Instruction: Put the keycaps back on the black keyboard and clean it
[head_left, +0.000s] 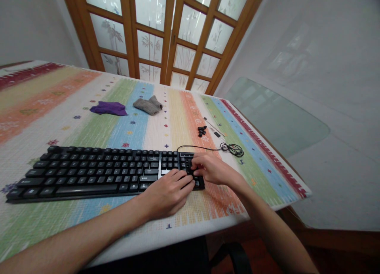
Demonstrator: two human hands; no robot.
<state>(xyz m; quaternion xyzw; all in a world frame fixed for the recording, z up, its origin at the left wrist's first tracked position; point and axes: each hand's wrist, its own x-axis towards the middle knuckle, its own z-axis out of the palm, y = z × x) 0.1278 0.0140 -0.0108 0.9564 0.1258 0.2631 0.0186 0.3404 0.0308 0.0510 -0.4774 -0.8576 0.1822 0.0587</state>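
Observation:
A black full-size keyboard (97,171) lies along the front of the table. My left hand (170,191) rests on its right end, its fingers laid over the lower number pad and partly bent. Against it, my right hand (209,169) comes in from the right, thumb and fingertips pinched together over the number pad. Whatever sits between those fingertips, perhaps a key, is too small and covered to make out. Dark gaps without keycaps show in the pad near the fingers. Several loose black keycaps (202,131) lie in a small heap beyond the right hand.
The keyboard's cable (231,148) is coiled at the right. Near the keycaps lie a thin rod (215,127) and a small black rectangular piece (217,134). A purple cloth (109,108) and a grey cloth (148,106) lie farther back on the striped tablecloth (130,127).

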